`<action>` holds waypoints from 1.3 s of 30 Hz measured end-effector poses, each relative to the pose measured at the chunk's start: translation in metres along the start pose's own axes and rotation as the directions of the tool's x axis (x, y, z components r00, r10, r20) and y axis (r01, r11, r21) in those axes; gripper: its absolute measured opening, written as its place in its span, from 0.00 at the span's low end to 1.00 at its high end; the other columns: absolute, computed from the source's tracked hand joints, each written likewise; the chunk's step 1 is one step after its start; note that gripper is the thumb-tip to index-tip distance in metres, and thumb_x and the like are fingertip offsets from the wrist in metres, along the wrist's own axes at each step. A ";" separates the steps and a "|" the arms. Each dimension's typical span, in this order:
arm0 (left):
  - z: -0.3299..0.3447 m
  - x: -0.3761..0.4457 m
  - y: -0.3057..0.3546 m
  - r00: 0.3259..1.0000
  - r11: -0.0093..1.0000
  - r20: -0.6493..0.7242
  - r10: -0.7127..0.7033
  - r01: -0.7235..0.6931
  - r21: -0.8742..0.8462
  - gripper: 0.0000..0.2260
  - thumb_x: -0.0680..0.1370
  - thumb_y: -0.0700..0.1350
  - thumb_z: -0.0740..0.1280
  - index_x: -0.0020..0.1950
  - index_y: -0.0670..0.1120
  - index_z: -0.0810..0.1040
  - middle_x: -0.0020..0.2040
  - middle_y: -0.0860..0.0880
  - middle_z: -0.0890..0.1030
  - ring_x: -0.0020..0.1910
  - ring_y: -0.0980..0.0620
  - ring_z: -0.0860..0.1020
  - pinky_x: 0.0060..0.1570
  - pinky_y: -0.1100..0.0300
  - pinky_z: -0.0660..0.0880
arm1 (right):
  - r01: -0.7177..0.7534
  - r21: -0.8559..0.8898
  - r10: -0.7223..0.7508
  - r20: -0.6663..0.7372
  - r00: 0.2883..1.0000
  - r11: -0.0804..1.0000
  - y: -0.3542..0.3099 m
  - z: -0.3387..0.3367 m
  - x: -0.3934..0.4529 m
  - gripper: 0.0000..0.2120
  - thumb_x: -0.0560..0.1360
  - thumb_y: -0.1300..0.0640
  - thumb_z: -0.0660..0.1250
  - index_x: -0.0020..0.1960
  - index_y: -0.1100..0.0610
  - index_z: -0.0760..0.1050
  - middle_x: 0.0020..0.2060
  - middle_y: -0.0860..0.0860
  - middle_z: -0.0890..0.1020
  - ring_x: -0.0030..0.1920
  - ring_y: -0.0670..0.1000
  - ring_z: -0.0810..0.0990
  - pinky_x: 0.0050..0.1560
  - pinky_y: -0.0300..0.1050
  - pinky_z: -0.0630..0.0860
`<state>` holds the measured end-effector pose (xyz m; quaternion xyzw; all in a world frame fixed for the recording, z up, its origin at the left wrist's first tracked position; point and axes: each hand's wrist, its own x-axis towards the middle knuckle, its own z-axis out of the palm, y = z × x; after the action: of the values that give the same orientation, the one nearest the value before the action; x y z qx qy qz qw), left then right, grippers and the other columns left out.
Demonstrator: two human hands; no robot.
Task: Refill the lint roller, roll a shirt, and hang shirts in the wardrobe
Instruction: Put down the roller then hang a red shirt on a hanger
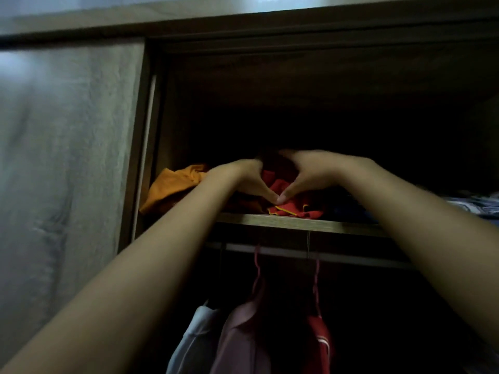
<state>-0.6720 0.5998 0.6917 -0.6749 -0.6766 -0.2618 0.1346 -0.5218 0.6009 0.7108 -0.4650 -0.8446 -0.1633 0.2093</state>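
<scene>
Both my arms reach up to the wardrobe's upper shelf. A crumpled red garment with yellow trim lies on it. My left hand and my right hand close around it from either side, thumbs meeting on the cloth at the front, fingers wrapped over the dark top of the pile. Below the shelf runs a pale hanging rail. From it hang a light blue shirt, a pink shirt and a red shirt on pink hangers. The lint roller is not in view.
An orange garment lies bunched at the shelf's left end. Striped blue-and-white cloth sits at the right end. The wardrobe's grey sliding door covers the left side. The shelf's interior is dark.
</scene>
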 end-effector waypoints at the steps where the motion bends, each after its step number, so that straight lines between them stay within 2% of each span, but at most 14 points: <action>1: 0.002 0.003 -0.001 1.000 1.000 0.000 -0.005 0.005 -0.001 0.43 0.64 0.63 0.76 0.72 0.48 0.66 0.69 0.48 0.72 0.66 0.46 0.71 0.62 0.55 0.70 | -0.032 -0.011 0.032 0.037 0.999 0.999 -0.003 0.003 0.003 0.49 0.65 0.43 0.77 0.77 0.51 0.54 0.73 0.53 0.67 0.71 0.54 0.67 0.65 0.44 0.66; 4: 0.008 0.007 -0.001 1.000 0.999 0.007 -0.014 0.014 -0.041 0.39 0.65 0.59 0.77 0.70 0.46 0.68 0.67 0.47 0.73 0.65 0.46 0.72 0.61 0.54 0.71 | -0.104 -0.001 0.104 0.068 0.992 0.995 -0.005 0.010 0.010 0.41 0.65 0.45 0.77 0.72 0.55 0.65 0.65 0.54 0.75 0.63 0.54 0.74 0.56 0.41 0.70; 8: 0.019 0.013 -0.004 0.992 0.986 -0.096 0.083 -0.096 -0.135 0.24 0.69 0.48 0.76 0.62 0.44 0.73 0.58 0.46 0.78 0.51 0.50 0.75 0.50 0.58 0.73 | -0.071 -0.001 0.071 0.043 0.997 0.997 0.001 0.018 0.015 0.22 0.68 0.51 0.76 0.59 0.55 0.75 0.44 0.49 0.78 0.43 0.49 0.76 0.36 0.38 0.70; 10: 0.023 0.017 -0.008 0.968 0.980 -0.209 0.141 -0.167 -0.109 0.22 0.71 0.47 0.74 0.61 0.44 0.72 0.58 0.43 0.77 0.55 0.46 0.76 0.57 0.52 0.73 | -0.054 0.019 0.055 -0.025 0.998 0.998 0.004 0.019 0.017 0.15 0.71 0.54 0.73 0.56 0.54 0.74 0.45 0.52 0.78 0.41 0.49 0.74 0.35 0.40 0.69; 12: 0.023 0.021 -0.014 0.917 0.966 -0.345 0.201 -0.245 -0.088 0.24 0.72 0.47 0.73 0.65 0.44 0.69 0.59 0.42 0.76 0.59 0.43 0.75 0.61 0.43 0.72 | -0.043 0.092 0.056 -0.137 0.989 0.995 0.005 0.016 0.016 0.16 0.74 0.57 0.70 0.60 0.55 0.72 0.49 0.53 0.76 0.46 0.51 0.74 0.42 0.43 0.70; 15: 0.004 0.022 -0.017 0.836 0.934 -0.483 0.261 -0.345 -0.092 0.33 0.72 0.45 0.71 0.74 0.48 0.60 0.63 0.42 0.74 0.62 0.42 0.74 0.61 0.41 0.71 | 0.022 0.138 0.034 -0.386 0.922 0.990 0.006 0.011 0.014 0.24 0.74 0.59 0.68 0.67 0.53 0.65 0.54 0.55 0.76 0.51 0.55 0.78 0.50 0.49 0.77; 19: -0.028 0.000 -0.009 0.667 0.846 -0.654 0.357 -0.528 -0.077 0.41 0.69 0.59 0.67 0.76 0.54 0.52 0.66 0.43 0.70 0.64 0.45 0.71 0.63 0.41 0.70 | 0.058 0.175 0.069 -0.641 0.764 0.983 0.001 -0.006 0.003 0.35 0.72 0.59 0.69 0.72 0.47 0.54 0.57 0.56 0.74 0.52 0.57 0.80 0.50 0.54 0.80; 23: -0.037 -0.039 0.004 0.524 0.769 -0.764 0.376 -0.636 -0.058 0.46 0.69 0.64 0.69 0.78 0.48 0.51 0.67 0.44 0.67 0.65 0.49 0.69 0.64 0.41 0.69 | 0.170 0.223 0.073 -0.785 0.615 0.960 -0.006 -0.014 -0.029 0.32 0.72 0.60 0.69 0.70 0.47 0.58 0.58 0.52 0.72 0.51 0.51 0.79 0.48 0.50 0.81; 25: -0.035 -0.059 0.009 0.482 0.721 -0.791 0.376 -0.689 -0.078 0.47 0.69 0.62 0.71 0.78 0.42 0.52 0.67 0.43 0.67 0.65 0.52 0.69 0.66 0.49 0.70 | 0.233 0.265 0.083 -0.806 0.586 0.936 -0.008 -0.012 -0.052 0.31 0.71 0.59 0.69 0.69 0.48 0.59 0.57 0.51 0.73 0.49 0.48 0.79 0.46 0.48 0.81; 27: -0.032 -0.080 0.012 0.481 0.668 -0.789 0.381 -0.733 -0.125 0.47 0.70 0.58 0.74 0.77 0.39 0.52 0.66 0.43 0.69 0.65 0.53 0.71 0.64 0.56 0.71 | 0.281 0.343 0.114 -0.791 0.600 0.896 -0.011 -0.006 -0.080 0.31 0.70 0.57 0.70 0.68 0.49 0.59 0.57 0.50 0.74 0.51 0.46 0.79 0.48 0.45 0.81; 30: -0.022 -0.109 0.014 0.503 0.625 -0.752 0.425 -0.765 -0.158 0.41 0.71 0.52 0.74 0.76 0.40 0.57 0.66 0.45 0.72 0.63 0.52 0.74 0.63 0.55 0.73 | 0.293 0.453 0.169 -0.738 0.654 0.842 -0.018 0.008 -0.124 0.29 0.71 0.54 0.71 0.67 0.50 0.60 0.54 0.44 0.76 0.51 0.39 0.78 0.47 0.31 0.77; 32: -0.012 -0.126 0.015 0.546 0.613 -0.706 0.452 -0.765 -0.199 0.36 0.71 0.51 0.74 0.73 0.42 0.63 0.65 0.47 0.74 0.62 0.54 0.74 0.62 0.55 0.73 | 0.305 0.526 0.188 -0.690 0.699 0.794 -0.021 0.021 -0.148 0.28 0.71 0.57 0.72 0.64 0.48 0.61 0.51 0.41 0.76 0.50 0.36 0.78 0.45 0.27 0.75; 36: 0.014 -0.153 0.018 0.641 0.584 -0.610 0.467 -0.741 -0.331 0.27 0.69 0.52 0.76 0.62 0.46 0.70 0.55 0.51 0.78 0.54 0.55 0.78 0.54 0.55 0.76 | 0.304 0.654 0.214 -0.589 0.779 0.693 -0.017 0.050 -0.186 0.29 0.68 0.58 0.75 0.63 0.46 0.65 0.52 0.41 0.81 0.53 0.38 0.80 0.54 0.40 0.78; 39: 0.030 -0.168 0.019 0.685 0.569 -0.526 0.504 -0.721 -0.395 0.28 0.66 0.58 0.76 0.58 0.50 0.69 0.53 0.54 0.78 0.52 0.57 0.78 0.52 0.57 0.76 | 0.247 0.708 0.252 -0.521 0.815 0.662 -0.016 0.068 -0.211 0.31 0.67 0.58 0.77 0.64 0.45 0.68 0.54 0.41 0.82 0.54 0.40 0.81 0.58 0.46 0.77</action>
<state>-0.6396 0.4733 0.5804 -0.8176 -0.2453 -0.5050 0.1279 -0.4481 0.4733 0.5445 -0.2651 -0.7288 0.0659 0.6278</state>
